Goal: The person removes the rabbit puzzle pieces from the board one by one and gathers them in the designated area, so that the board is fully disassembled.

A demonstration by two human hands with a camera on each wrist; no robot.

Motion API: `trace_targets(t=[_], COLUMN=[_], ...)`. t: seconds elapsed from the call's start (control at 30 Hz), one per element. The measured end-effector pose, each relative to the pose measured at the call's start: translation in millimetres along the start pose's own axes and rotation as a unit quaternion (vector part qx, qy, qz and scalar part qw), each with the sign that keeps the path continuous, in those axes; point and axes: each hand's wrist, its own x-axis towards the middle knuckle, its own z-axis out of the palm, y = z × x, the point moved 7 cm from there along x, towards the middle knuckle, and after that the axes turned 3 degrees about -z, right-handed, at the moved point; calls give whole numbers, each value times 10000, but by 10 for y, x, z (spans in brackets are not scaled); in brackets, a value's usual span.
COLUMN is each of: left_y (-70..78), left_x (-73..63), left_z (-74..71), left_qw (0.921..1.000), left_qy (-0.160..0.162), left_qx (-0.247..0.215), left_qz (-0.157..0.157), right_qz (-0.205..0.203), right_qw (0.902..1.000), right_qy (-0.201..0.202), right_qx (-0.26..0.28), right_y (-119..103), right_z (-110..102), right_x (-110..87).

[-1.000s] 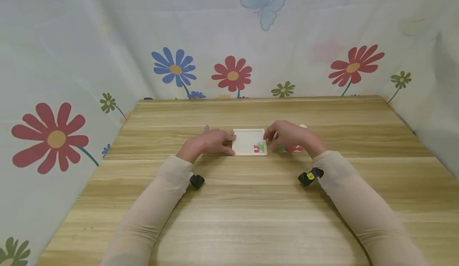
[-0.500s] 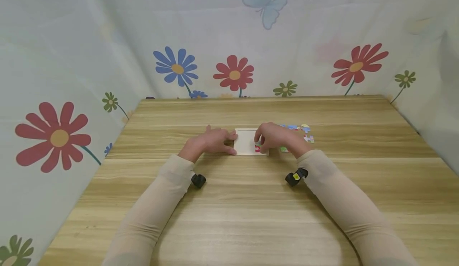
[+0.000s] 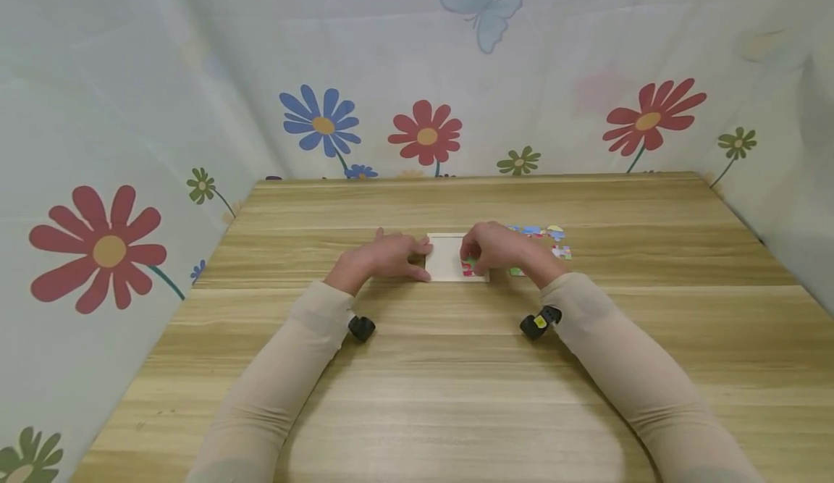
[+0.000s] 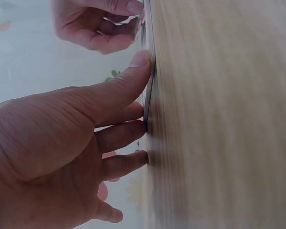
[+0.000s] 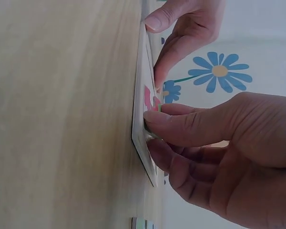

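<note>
A shallow pale puzzle tray (image 3: 444,257) lies flat on the wooden table. Along its left edge rests my left hand (image 3: 386,256), thumb at the near corner and fingers spread, fairly straight, against the side. My right hand (image 3: 493,245) is low over the tray's near right part. Its thumb and fingertips pinch a small puzzle piece (image 5: 154,133), tilted and mostly hidden by the fingers. A red and white patterned patch of puzzle (image 5: 148,97) shows in the tray right beside those fingertips in the right wrist view.
Several loose puzzle pieces (image 3: 536,232) lie right of the tray, partly behind the right hand and wrist. Another piece (image 3: 562,252) is close by the wrist. A flower-printed cloth (image 3: 365,48) hangs behind the wooden table (image 3: 456,381).
My right hand has moved left from beside the tray's right edge to over its near right part, uncovering loose pieces. Since half a second ago it has barely shifted. The left hand stays at the tray.
</note>
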Motion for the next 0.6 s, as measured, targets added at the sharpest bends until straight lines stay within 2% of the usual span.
trace_targets(t=[0.3, 0.6], left_y=[7, -2], left_x=[1, 1], left_z=[6, 7], left_qw=[10000, 9999], left_qy=[-9, -36], left_qx=[-15, -71], left_qz=[-34, -87], right_qz=[-133, -172], right_qw=[9995, 9983], right_qy=[47, -155], right_qx=[267, 534], right_y=[21, 19], right_z=[4, 22], right_x=[0, -15])
